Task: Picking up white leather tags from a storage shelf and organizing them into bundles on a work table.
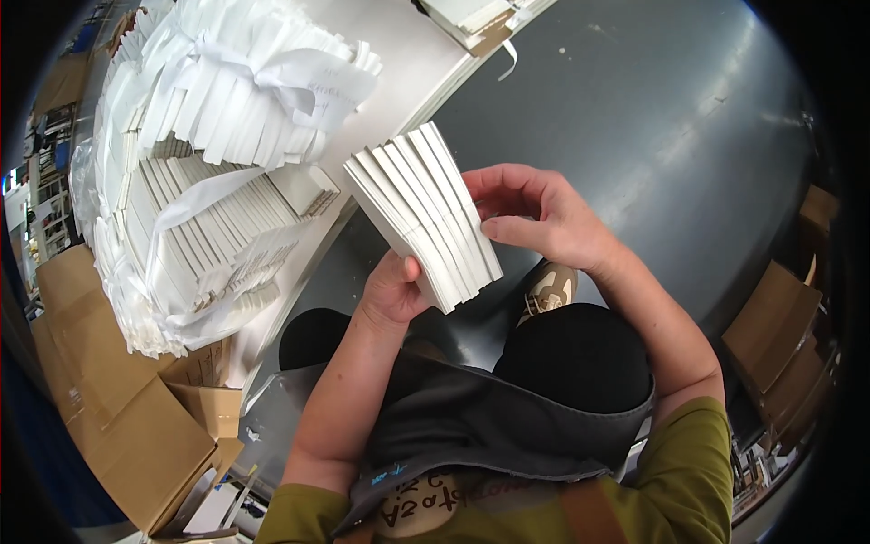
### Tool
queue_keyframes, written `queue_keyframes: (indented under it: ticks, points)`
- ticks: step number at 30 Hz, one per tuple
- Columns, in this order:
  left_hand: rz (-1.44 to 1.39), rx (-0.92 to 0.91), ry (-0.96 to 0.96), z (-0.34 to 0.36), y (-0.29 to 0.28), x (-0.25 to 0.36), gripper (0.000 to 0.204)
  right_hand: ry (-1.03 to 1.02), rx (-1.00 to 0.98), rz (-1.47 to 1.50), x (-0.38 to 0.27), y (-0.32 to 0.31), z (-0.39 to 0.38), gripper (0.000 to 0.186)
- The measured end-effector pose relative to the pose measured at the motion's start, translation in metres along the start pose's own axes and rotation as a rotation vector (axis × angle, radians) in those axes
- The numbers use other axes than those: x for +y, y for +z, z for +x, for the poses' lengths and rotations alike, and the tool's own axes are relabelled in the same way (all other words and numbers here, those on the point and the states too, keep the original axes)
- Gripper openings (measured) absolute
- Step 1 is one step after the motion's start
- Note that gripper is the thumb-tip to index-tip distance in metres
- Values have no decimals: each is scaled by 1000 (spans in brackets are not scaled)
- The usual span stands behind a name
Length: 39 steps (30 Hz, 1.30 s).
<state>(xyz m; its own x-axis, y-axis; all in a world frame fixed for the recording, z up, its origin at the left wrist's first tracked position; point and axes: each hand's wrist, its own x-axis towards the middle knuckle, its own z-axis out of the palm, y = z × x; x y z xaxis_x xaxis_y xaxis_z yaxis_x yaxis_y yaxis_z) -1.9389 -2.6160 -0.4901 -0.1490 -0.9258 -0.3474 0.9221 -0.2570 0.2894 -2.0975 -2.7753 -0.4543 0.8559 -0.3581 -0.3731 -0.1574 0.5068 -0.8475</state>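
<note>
A stack of white folded paper booklets [426, 218] is held up in front of me, tilted, its several thick folded edges facing up. My left hand [391, 288] is closed round its lower left side, thumb on the near edge and the other fingers hidden underneath. At the stack's right edge is my right hand [544, 218], its thumb against the outermost booklet and its fingers curled, the tips partly hidden behind the paper.
To the left, a white table [362, 122] carries a large pile of similar white bundles [236, 91], some wrapped with white paper strips [204, 195]. Opened cardboard boxes [127, 408] stand below it. More cartons [770, 326] sit at the far right on the dark grey floor [634, 118].
</note>
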Motion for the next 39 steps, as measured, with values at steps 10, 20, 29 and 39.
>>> queue_keyframes:
  ticks: [10, 20, 29, 39]
  points:
    - [55, 40, 8, 0, 4, -4, 84, -101, 55, -343, -9, 11, 2, 51]
    - [24, 24, -18, 1, 0, -8, 78, -175, 76, -370, -7, 11, 3, 50]
    - [42, 19, -11, 3, 0, -9, 77, -183, 61, -365, -6, 10, 1, 52]
    - [60, -9, 37, 12, 9, -14, 83, -172, 31, -420, -4, 10, -1, 63]
